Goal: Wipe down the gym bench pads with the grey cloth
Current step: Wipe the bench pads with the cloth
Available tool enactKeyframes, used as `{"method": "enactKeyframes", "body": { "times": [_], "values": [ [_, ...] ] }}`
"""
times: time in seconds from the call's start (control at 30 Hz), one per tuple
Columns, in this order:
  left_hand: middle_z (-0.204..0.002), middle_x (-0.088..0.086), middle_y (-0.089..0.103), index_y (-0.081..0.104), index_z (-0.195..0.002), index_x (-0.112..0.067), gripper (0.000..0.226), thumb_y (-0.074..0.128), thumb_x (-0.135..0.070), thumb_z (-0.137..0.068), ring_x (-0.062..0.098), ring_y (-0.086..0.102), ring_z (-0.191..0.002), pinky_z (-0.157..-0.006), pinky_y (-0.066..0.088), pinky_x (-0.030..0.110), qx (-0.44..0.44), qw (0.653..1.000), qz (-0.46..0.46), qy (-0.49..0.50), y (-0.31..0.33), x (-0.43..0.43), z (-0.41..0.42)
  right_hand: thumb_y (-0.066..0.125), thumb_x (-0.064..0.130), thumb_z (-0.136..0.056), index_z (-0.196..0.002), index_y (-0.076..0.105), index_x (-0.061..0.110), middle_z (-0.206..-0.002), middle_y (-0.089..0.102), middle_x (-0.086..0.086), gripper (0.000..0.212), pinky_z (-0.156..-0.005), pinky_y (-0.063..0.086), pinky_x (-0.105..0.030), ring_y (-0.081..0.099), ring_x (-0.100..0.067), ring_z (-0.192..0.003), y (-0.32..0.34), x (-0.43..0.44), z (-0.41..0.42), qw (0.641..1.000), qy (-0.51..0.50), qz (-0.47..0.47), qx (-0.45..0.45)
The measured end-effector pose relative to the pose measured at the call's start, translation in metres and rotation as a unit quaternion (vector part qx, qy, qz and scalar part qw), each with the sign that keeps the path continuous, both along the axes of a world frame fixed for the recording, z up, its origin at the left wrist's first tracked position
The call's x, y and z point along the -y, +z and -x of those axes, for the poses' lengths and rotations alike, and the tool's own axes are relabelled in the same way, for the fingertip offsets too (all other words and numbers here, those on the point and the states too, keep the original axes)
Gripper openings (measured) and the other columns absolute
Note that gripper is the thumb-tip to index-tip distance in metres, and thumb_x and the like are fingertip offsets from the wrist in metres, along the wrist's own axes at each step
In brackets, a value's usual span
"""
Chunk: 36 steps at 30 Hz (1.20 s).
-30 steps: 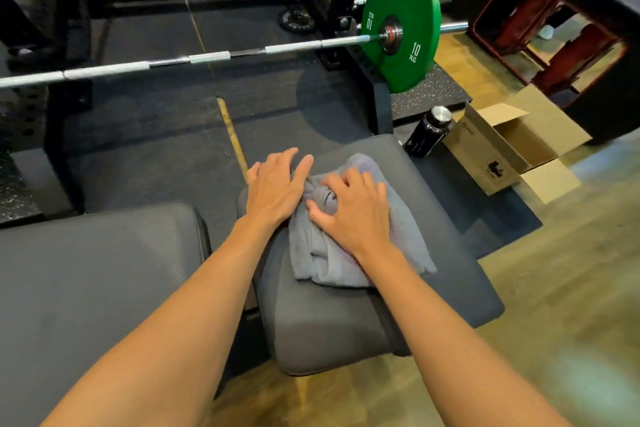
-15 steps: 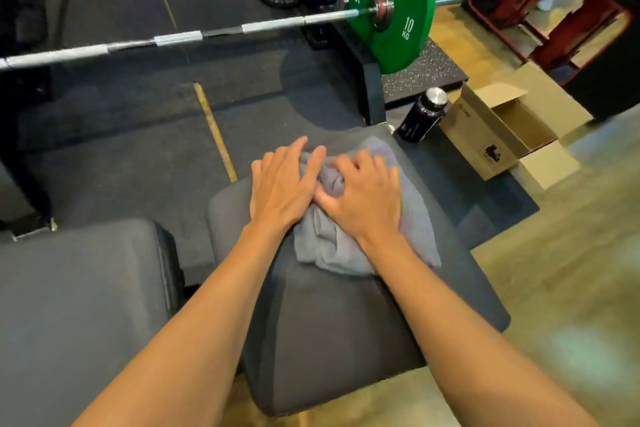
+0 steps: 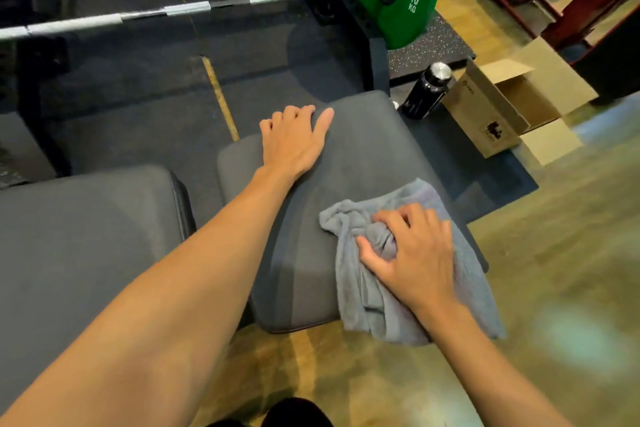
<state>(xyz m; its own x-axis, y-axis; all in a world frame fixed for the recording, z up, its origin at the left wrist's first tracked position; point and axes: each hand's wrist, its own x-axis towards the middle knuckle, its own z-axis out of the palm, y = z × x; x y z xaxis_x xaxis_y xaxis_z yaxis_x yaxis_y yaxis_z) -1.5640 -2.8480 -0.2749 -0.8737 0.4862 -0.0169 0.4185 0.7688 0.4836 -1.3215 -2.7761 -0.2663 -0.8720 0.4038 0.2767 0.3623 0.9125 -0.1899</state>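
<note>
Plainly, the right hand has the job: its fingers are curled into a bunched fold of the cloth, thumb pinching it from the side, and it presses the cloth down on the near right corner of the seat pad. The cloth's long axis runs from the middle of the seat pad out past its near right edge, where the tail hangs off. The left hand holds no cloth; its palm lies on the far left part of the seat pad with fingers hooked over the far edge and thumb straight, which looks like bracing. The bare part of the seat pad lies left of and beyond the right hand, so the next stroke likely runs toward the left hand, which may need to lift clear. Left of the seat pad, across a narrow gap, is the back pad, probably due next. Beyond the seat pad hangs a barbell; off its far right corner stands a bottle.
</note>
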Motion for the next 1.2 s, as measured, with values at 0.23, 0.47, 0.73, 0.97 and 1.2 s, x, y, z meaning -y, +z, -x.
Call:
{"method": "enactKeyframes", "body": {
  "times": [0.23, 0.47, 0.73, 0.97, 1.2],
  "values": [
    [-0.127, 0.006, 0.058, 0.053, -0.131, -0.023, 0.059, 0.024, -0.059, -0.095, 0.029, 0.048, -0.115, -0.099, 0.026, 0.039, -0.043, 0.998, -0.054, 0.009, -0.013, 0.000, -0.003, 0.053, 0.059, -0.078, -0.087, 0.062, 0.023, -0.087, 0.058, -0.005, 0.039, -0.069, 0.037, -0.041, 0.052, -0.027, -0.082, -0.006, -0.038, 0.124, 0.998, -0.040, -0.034, -0.038],
    [-0.133, 0.008, 0.055, 0.032, -0.145, -0.018, 0.068, 0.021, -0.061, -0.094, 0.028, 0.046, -0.120, -0.101, 0.025, 0.039, -0.003, 0.996, -0.084, 0.000, -0.008, 0.004, 0.000, 0.052, 0.059, -0.081, -0.103, 0.062, 0.023, -0.103, 0.059, -0.004, 0.043, -0.081, 0.038, -0.043, 0.053, -0.027, -0.097, 0.003, -0.065, 0.191, 1.000, 0.027, -0.005, -0.010],
    [-0.136, 0.006, 0.053, 0.047, -0.138, -0.020, 0.062, 0.019, -0.056, -0.096, 0.026, 0.044, -0.122, -0.103, 0.021, 0.037, 0.013, 0.998, -0.068, -0.003, -0.009, 0.005, -0.001, 0.063, 0.056, -0.077, -0.092, 0.060, 0.031, -0.089, 0.052, 0.008, 0.029, -0.069, 0.034, -0.034, 0.050, -0.018, -0.082, -0.002, -0.016, 0.002, 0.999, 0.029, 0.010, -0.009],
    [-0.128, 0.002, 0.056, 0.051, -0.134, -0.020, 0.074, 0.009, -0.062, -0.090, 0.024, 0.048, -0.115, -0.100, 0.025, 0.037, -0.021, 0.998, -0.051, 0.012, -0.011, 0.001, -0.003, 0.060, 0.055, -0.076, -0.083, 0.063, 0.024, -0.082, 0.055, 0.001, 0.032, -0.065, 0.040, -0.042, 0.053, -0.023, -0.076, -0.003, -0.041, 0.088, 0.999, -0.023, -0.014, -0.026],
    [-0.124, 0.000, 0.058, 0.053, -0.130, -0.025, 0.073, 0.007, -0.066, -0.089, 0.023, 0.050, -0.110, -0.096, 0.031, 0.038, -0.065, 0.998, -0.016, 0.015, -0.015, -0.003, -0.002, 0.051, 0.058, -0.079, -0.096, 0.064, 0.022, -0.093, 0.059, -0.003, 0.042, -0.077, 0.043, -0.044, 0.056, -0.027, -0.096, 0.001, -0.098, 0.227, 0.999, 0.016, 0.004, -0.032]
  ]
}}
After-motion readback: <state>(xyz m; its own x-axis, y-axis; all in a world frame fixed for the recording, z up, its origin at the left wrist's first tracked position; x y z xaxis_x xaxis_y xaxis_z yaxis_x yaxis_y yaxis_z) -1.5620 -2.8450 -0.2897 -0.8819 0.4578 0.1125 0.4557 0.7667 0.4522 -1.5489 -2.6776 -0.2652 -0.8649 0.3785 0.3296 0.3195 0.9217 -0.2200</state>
